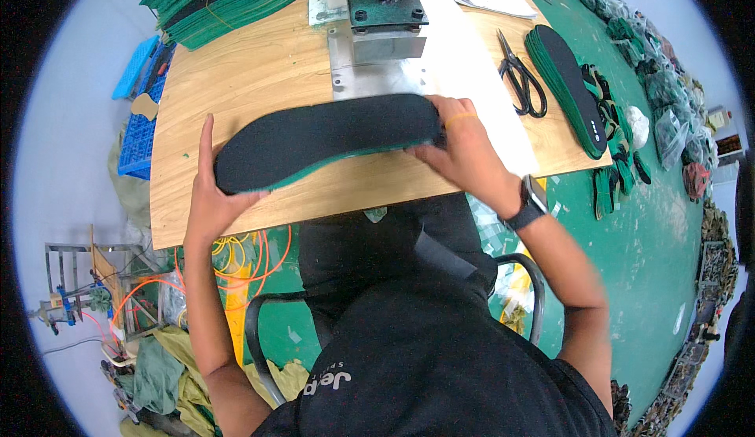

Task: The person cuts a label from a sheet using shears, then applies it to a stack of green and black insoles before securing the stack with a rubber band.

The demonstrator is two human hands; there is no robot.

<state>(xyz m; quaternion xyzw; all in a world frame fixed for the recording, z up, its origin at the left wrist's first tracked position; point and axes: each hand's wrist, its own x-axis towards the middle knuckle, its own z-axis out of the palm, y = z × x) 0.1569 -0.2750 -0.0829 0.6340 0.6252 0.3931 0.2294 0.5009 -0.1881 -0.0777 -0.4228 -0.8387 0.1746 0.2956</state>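
Note:
A long insole (322,134), black on top with a green edge, is held crosswise in front of me above the near part of the table. My right hand (464,146) grips its right end, thumb on the near edge and fingers at the far edge. Around the wide left end, my left hand (216,201) makes a wide cup, its thumb along the near edge and its fingers stretched up beside the tip. Beyond the insole stands a press (387,12) with a dark bolted block above a metal plate (370,75).
Stacked green and black insoles (224,4) lie at the table's (259,75) far left. Black scissors (521,75) and another insole stack (566,91) lie on the right. A blue crate (138,142) stands left; bundled insoles (617,138) and bags (668,114) lie on the floor.

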